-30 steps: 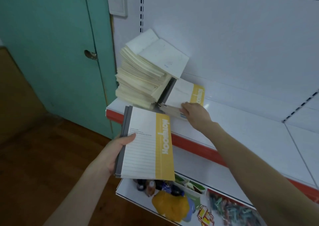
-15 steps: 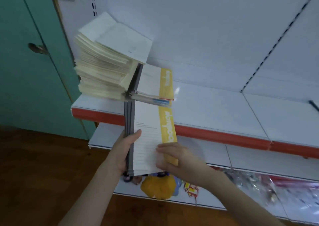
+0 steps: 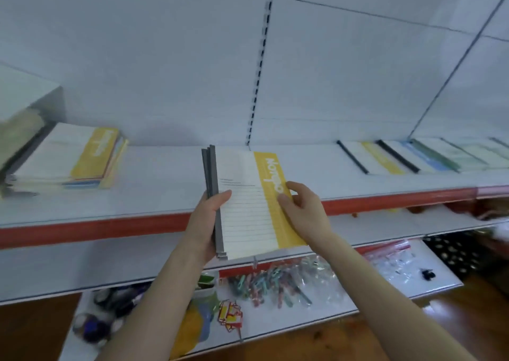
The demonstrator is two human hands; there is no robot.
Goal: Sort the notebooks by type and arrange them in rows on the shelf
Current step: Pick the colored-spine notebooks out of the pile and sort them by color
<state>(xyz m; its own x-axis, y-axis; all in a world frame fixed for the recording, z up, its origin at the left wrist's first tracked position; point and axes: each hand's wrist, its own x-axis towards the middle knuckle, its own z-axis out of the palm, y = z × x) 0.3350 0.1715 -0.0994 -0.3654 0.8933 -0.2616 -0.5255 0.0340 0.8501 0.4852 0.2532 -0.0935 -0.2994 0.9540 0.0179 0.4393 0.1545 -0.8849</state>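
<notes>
Head view
- Held notebooks [image 3: 245, 206]: a small stack with three grey spines showing at its left edge. The top cover is white and lined, with a yellow band down the right side. The stack is held in the air in front of the shelf's red edge and does not rest on it.
- Left hand [image 3: 208, 220]: grasps the spine side of the stack, with the thumb across the front cover and the fingers behind.
- Right hand [image 3: 304, 213]: pinches the stack's right edge at the yellow band, with the fingers curled over the cover.
- Shelf [image 3: 165, 192]: a white board with a red front strip, backed by a white panel [image 3: 137, 57] and a slotted upright [image 3: 259, 66].
- Left pile [image 3: 71, 157]: notebooks lying flat on the shelf with a yellow-band cover on top. Blue and orange edges show beneath it. A blurred pale stack [image 3: 19, 134] stands just beside it.
- Right row [image 3: 377, 158]: notebooks lying side by side, yellow-banded first. Next come a blue one [image 3: 425, 158] and greenish ones [image 3: 465, 154], all blurred.
- Lower shelf [image 3: 316, 314]: holds a bag of coloured clips [image 3: 275, 280], a clear zip bag [image 3: 394, 261] and a yellow item [image 3: 192, 325] that is too blurred to name.
- Floor [image 3: 27, 327]: brown wood.
</notes>
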